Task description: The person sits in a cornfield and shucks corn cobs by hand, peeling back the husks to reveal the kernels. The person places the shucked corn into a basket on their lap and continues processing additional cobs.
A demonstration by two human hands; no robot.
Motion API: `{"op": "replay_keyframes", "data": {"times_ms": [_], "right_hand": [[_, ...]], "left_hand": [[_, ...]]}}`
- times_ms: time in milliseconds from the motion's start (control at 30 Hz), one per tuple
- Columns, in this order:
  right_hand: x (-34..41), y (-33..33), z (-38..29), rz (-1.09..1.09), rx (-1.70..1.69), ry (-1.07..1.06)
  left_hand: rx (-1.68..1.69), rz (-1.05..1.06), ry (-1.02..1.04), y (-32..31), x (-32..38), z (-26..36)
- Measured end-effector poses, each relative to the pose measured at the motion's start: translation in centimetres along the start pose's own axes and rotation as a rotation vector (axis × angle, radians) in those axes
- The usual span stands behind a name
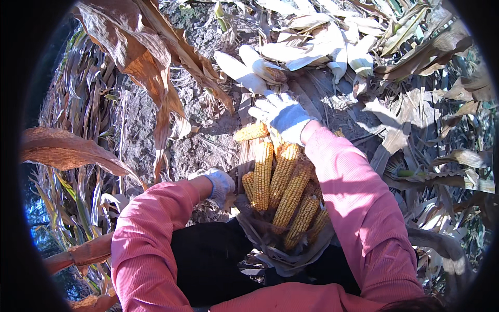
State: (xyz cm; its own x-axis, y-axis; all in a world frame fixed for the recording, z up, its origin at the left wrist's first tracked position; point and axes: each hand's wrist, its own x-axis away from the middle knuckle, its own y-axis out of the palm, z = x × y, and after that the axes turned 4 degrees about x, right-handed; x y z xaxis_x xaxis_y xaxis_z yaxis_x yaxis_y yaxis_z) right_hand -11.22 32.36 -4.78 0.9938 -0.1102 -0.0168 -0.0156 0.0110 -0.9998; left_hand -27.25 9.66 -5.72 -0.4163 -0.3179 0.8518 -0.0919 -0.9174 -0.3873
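Observation:
My right hand [282, 117], in a white knit glove, is stretched out with its fingers apart. Its fingertips reach close to a partly husked corn cob [275, 74] with pale husk leaves spread around it; whether they touch cannot be seen. Below that hand lies a heap of bare yellow corn cobs [288, 187] in front of my lap. One cob [251, 132] lies crosswise at the heap's far end. My left hand [218, 185], also gloved, is low over the soil just left of the heap. Its fingers are mostly hidden, so its grip is unclear.
Several pale-husked ears [312, 46] lie beyond my right hand. Large dry corn leaves [136, 50] hang at upper left, another [78, 150] juts in from the left. A dry stalk [84, 251] runs beside my left sleeve. Leaf litter [405, 117] covers the right side.

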Motion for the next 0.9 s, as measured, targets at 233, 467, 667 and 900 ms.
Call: {"op": "replay_keyframes", "data": {"times_ms": [233,467,667,900], "right_hand": [[0.3,0.5,1.2,-0.197,0.023,0.049],[6.1,-4.3,5.2,-0.055,-0.291,0.275],[5.7,-1.5,0.3,-0.288,-0.361,0.423],[1.9,1.6,-1.8,-0.471,-0.478,0.728]], "left_hand": [[0.003,-0.128,-0.118,-3.7,0.4,-1.8],[-0.080,-0.004,-0.185,-8.8,2.9,-1.7],[-0.088,0.138,-0.244,-12.2,5.4,0.5],[0.142,0.426,-0.314,-15.7,10.1,1.6]]}}
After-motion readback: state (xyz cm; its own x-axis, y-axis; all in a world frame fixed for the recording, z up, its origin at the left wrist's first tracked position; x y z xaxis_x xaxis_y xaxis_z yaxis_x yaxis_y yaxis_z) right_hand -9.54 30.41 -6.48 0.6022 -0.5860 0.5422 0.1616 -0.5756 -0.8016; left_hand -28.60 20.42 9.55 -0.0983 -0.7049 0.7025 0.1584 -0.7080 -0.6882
